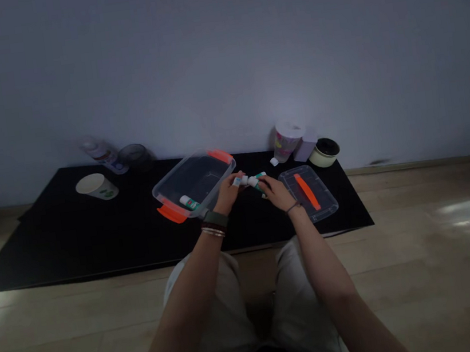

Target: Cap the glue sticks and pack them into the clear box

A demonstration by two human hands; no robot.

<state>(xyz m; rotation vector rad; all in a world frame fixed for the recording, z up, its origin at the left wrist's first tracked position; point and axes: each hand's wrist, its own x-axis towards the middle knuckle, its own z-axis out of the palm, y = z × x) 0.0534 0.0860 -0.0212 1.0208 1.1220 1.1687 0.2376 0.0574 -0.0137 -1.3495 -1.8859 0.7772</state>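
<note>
Left hand [228, 195] and right hand [276, 193] close together, both clamped on glue stick [249, 182]. Long axis crosswise, green end to my right, above black mat [96, 240], between clear tub [182, 168] and clear lid [292, 188].

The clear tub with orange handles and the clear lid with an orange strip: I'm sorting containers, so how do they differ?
The clear plastic tub is deep; the clear lid is flat. The tub has an orange handle at each end; the lid has one central orange strip. The tub holds a green-and-white glue stick; the lid has none on it. Both are clear plastic on a black mat.
</note>
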